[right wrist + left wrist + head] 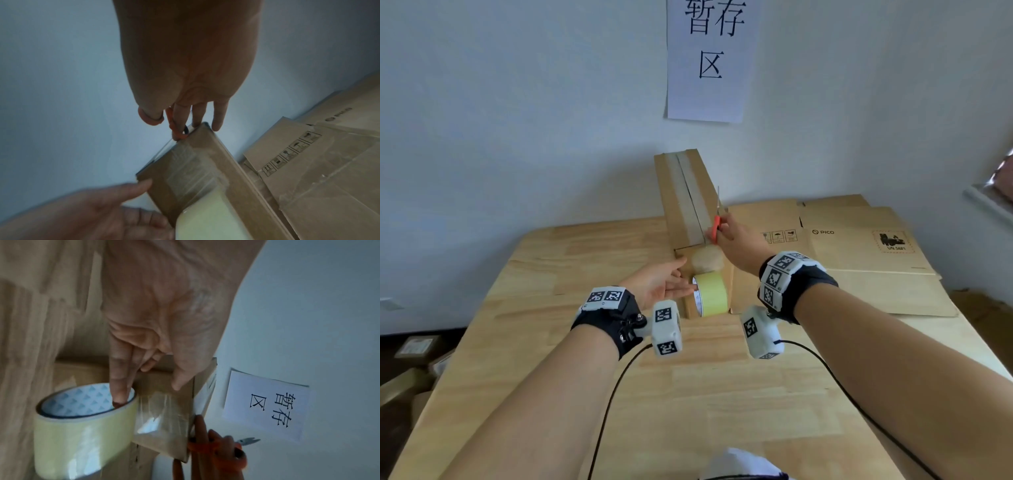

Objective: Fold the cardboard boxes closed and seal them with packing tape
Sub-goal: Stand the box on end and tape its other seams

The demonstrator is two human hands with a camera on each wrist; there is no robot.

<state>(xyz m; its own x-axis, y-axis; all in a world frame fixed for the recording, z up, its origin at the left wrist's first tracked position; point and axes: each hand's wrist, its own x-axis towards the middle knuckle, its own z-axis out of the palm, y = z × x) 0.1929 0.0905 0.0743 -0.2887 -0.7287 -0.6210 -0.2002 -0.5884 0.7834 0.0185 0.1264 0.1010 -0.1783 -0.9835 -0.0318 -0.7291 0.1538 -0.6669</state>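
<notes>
Long narrow cardboard box [690, 198] lies on the light wood-plank table [585, 394], running from centre toward 12 o'clock, far end against the white wall [517, 102]. Matte brown corrugated card, top seam covered by a glossy clear tape strip [681, 185] that folds over the near end face.

Packing tape roll [710, 293], pale yellow translucent, wide cylinder with white printed core, hangs against the near end face of the box, a stretch of tape running up from it onto the card. Left hand [657, 284] at 9 o'clock of the roll: index finger [121, 386] hooked into the core, thumb pressed flat on the box end, other fingers loosely bent.

Right hand [739, 246] at 3 o'clock of the box's near top edge, fingers through the orange plastic loops of small scissors [717, 224], metal blades pointing up toward 12. Handles touch the box corner in the wrist views. Whether the blades are apart is too small to tell.

Flattened cardboard sheets [859, 253] with PICO print and handling symbols stacked flat at 2–3 o'clock. White paper sign [710, 58] with black characters taped on the wall at 12.
</notes>
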